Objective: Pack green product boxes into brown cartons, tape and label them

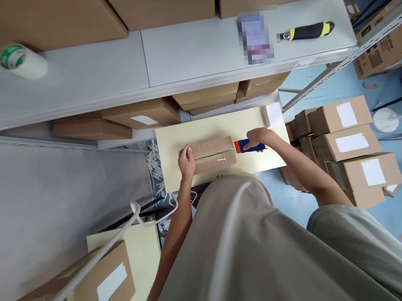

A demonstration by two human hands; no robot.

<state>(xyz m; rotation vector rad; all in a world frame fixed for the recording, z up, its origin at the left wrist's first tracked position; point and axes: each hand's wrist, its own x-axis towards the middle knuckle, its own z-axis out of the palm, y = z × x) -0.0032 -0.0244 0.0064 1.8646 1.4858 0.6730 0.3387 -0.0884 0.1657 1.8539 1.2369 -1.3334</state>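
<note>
A small cardboard box lies on the pale yellow tabletop, with clear tape along its middle seam. My left hand is closed on the box's left end, the thumb on top. To the right of the box, my right hand is closed round a blue object with a red end. Its red end points left and sits close to the box's right end; I cannot tell if they touch. The exact kind of this object is not clear, since the fingers cover part of it.
A white box stands at the table's back right. On the grey shelf are a tape roll, a blurred-out item and a black-and-yellow cutter. Labelled cartons are stacked at right; another carton stands lower left.
</note>
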